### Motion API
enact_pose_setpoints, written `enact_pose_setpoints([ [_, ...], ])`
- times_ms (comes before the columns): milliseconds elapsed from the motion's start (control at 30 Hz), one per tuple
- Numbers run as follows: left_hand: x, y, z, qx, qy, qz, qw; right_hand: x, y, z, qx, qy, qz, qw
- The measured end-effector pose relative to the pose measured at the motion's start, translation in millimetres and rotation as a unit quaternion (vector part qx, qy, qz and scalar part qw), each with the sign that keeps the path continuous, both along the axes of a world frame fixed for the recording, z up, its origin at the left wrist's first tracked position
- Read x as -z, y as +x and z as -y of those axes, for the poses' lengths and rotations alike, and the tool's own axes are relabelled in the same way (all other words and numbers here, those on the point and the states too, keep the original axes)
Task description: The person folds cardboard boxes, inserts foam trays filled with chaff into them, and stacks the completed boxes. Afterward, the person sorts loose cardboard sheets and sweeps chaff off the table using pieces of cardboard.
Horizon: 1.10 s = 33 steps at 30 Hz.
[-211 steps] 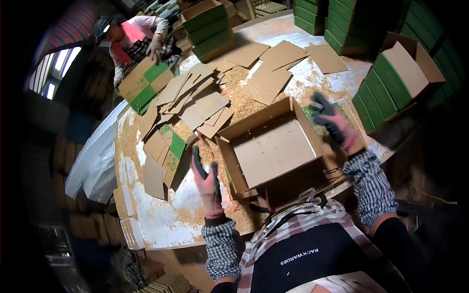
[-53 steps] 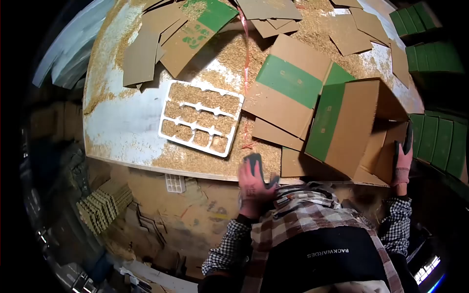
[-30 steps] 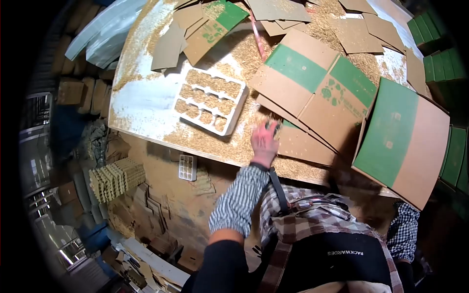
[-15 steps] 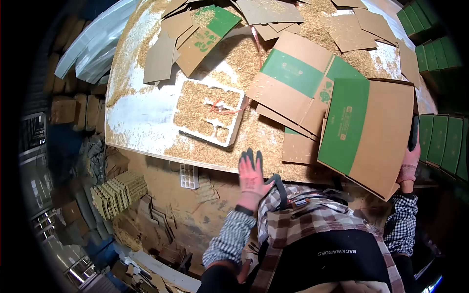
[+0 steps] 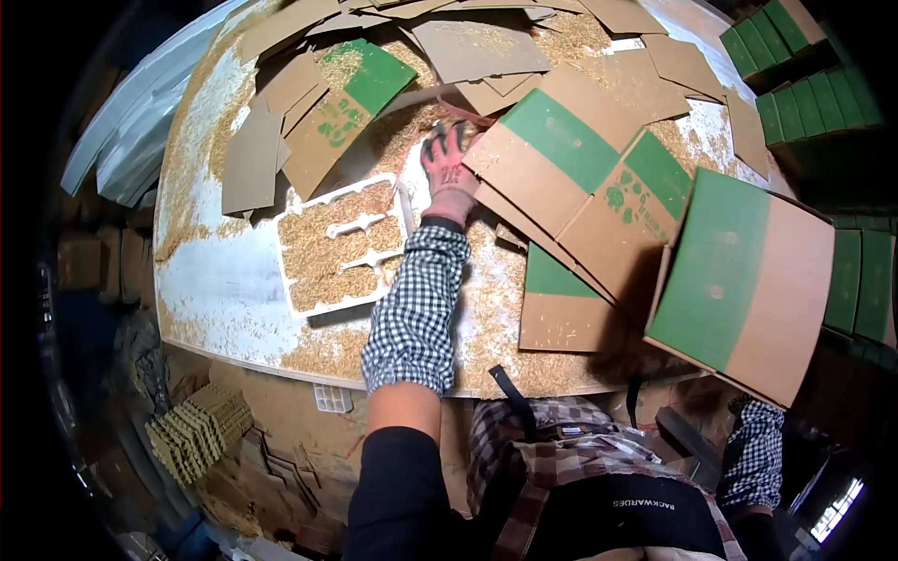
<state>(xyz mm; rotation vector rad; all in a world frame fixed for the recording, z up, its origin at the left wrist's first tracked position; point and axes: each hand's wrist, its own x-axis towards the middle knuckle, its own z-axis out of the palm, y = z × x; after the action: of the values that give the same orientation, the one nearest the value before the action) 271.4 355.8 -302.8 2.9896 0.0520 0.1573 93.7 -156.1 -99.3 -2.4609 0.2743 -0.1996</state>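
Where the near edge meets the worker's body, a black-and-white checked right sleeve (image 5: 751,453) runs up behind a tilted brown cardboard box with a broad green band (image 5: 739,280); the right hand is hidden there, so I cannot tell how its fingers stand, though the box's tilt suggests that it is being propped. To the left, a white compartmented tray (image 5: 355,225) lies flat on the white-topped table (image 5: 215,294), loose golden husk (image 5: 327,353) filling much of it; that level footing probably stops the fill sliding out. Just beyond the tray's right side is the left hand (image 5: 448,168), in a pink glove with dark fingertips, its fingers bent and partly spread; whether they have hold of anything, I cannot tell. Right of it, flattened brown-and-green cartons (image 5: 561,140) overlap, perhaps laid flat to save room. Farther off, plain grey-brown cardboard sheets (image 5: 482,47) are strewn, and at far right stand brown-and-green boxes (image 5: 781,37), apparently grouped to spare the worktop.
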Motion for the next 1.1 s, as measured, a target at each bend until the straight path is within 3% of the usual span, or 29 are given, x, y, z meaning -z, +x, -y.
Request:
enact_pose_setpoints([
  [67, 18.7, -4.3, 6.0, 0.052, -0.020, 0.024, 0.998, -1.9, -3.9, 2.9, 0.007, -0.003, -0.011, 1.000],
  [100, -13.8, -26.4, 17.5, 0.035, 0.054, -0.049, 0.997, -1.2, -2.4, 4.6, 0.008, -0.004, -0.014, 1.000],
  [133, 23.2, -35.6, 12.1, 0.037, 0.039, -0.027, 0.998, 0.6, -1.4, 7.2, 0.008, -0.005, -0.018, 1.000],
  [167, -24.4, -62.4, 16.2, 0.014, 0.024, -0.115, 0.993, 1.8, -0.6, 9.3, 0.008, -0.006, -0.024, 1.000],
  [200, -11.1, -91.6, 9.3, 0.035, -0.046, -0.085, 0.995, 3.8, 2.0, 10.3, 0.007, -0.007, -0.027, 1.000],
  [267, -52.6, -155.4, 9.7, -0.012, -0.080, -0.145, 0.986, 7.9, 9.5, 11.3, 0.002, -0.009, -0.039, 0.999],
  [300, -46.0, -181.3, 12.8, -0.056, -0.148, -0.174, 0.972, 8.8, 15.3, 10.3, -0.004, -0.014, -0.050, 0.999],
  [333, -50.8, -209.3, 19.2, -0.127, -0.268, -0.128, 0.946, 8.7, 21.2, 6.0, -0.014, -0.036, -0.052, 0.998],
  [367, -70.0, -226.2, 12.8, -0.063, -0.303, -0.089, 0.947, 1.8, 26.8, -14.9, -0.033, -0.083, -0.025, 0.996],
  [400, -93.4, -233.2, 3.1, -0.035, -0.282, -0.048, 0.958, -4.1, 29.7, -25.2, -0.058, -0.161, -0.008, 0.985],
  [467, -109.7, -230.1, -17.3, -0.123, -0.273, 0.042, 0.953, -13.8, 34.9, -47.1, -0.006, -0.143, -0.076, 0.987],
  [500, -122.4, -221.8, -35.1, -0.141, -0.236, 0.043, 0.961, -10.1, 34.8, -55.6, -0.030, -0.160, -0.041, 0.986],
  [533, -112.6, -211.5, -63.5, -0.107, -0.104, 0.065, 0.987, -7.3, 34.1, -64.1, -0.053, -0.178, -0.006, 0.983],
  [567, -123.2, -200.7, -86.0, -0.134, 0.023, -0.078, 0.988, -14.9, 35.5, -78.9, -0.027, -0.168, -0.035, 0.985],
  [600, -134.7, -191.5, -109.5, -0.198, 0.072, -0.182, 0.961, -16.3, 37.0, -81.8, -0.044, -0.183, -0.034, 0.981],
  [633, -109.5, -201.3, -144.5, -0.251, 0.080, -0.006, 0.965, -14.3, 39.0, -84.8, -0.060, -0.197, -0.032, 0.978],
  [667, -94.7, -206.9, -190.8, -0.289, -0.148, 0.125, 0.938, -14.0, 39.3, -87.0, -0.071, -0.211, -0.030, 0.974],
  [700, -86.3, -214.4, -222.1, -0.414, -0.234, 0.130, 0.870, -16.0, 36.3, -97.0, -0.089, -0.226, -0.034, 0.970],
  [733, -64.3, -217.1, -245.3, -0.456, -0.434, 0.174, 0.757, -16.5, 33.7, -106.3, -0.097, -0.234, -0.023, 0.967],
  [767, -31.4, -230.3, -266.2, -0.411, -0.384, 0.044, 0.825, -27.9, 30.0, -123.9, -0.114, -0.257, -0.042, 0.959],
  [833, -13.0, -232.8, -272.2, -0.312, -0.467, -0.111, 0.820, -34.0, 35.4, -134.1, -0.120, -0.272, -0.050, 0.953],
  [867, -14.5, -241.3, -257.9, -0.265, -0.597, -0.145, 0.743, -29.1, 35.8, -124.3, -0.112, -0.267, -0.048, 0.956],
  [900, -7.0, -247.6, -248.6, -0.185, -0.646, -0.138, 0.728, -27.7, 31.7, -117.8, -0.105, -0.262, -0.052, 0.958],
  [933, -81.2, -235.8, -195.8, -0.161, -0.676, -0.080, 0.715, -32.5, 31.9, -120.8, -0.066, -0.267, -0.077, 0.958],
  [967, -67.8, -241.0, -199.3, -0.067, -0.514, -0.013, 0.855, -25.5, 34.7, -104.9, -0.042, -0.230, -0.068, 0.970],
  [1033, -78.5, -225.0, -180.2, -0.191, -0.671, -0.096, 0.710, -34.1, 36.8, -102.6, -0.041, -0.180, -0.029, 0.982],
  [1067, -84.0, -217.2, -170.5, -0.265, -0.726, -0.117, 0.624, -39.9, 39.2, -107.1, -0.020, -0.235, -0.070, 0.969],
  [1100, -86.5, -216.0, -166.7, -0.255, -0.719, -0.103, 0.638, -27.8, 42.6, -93.4, -0.022, -0.264, -0.073, 0.961],
])
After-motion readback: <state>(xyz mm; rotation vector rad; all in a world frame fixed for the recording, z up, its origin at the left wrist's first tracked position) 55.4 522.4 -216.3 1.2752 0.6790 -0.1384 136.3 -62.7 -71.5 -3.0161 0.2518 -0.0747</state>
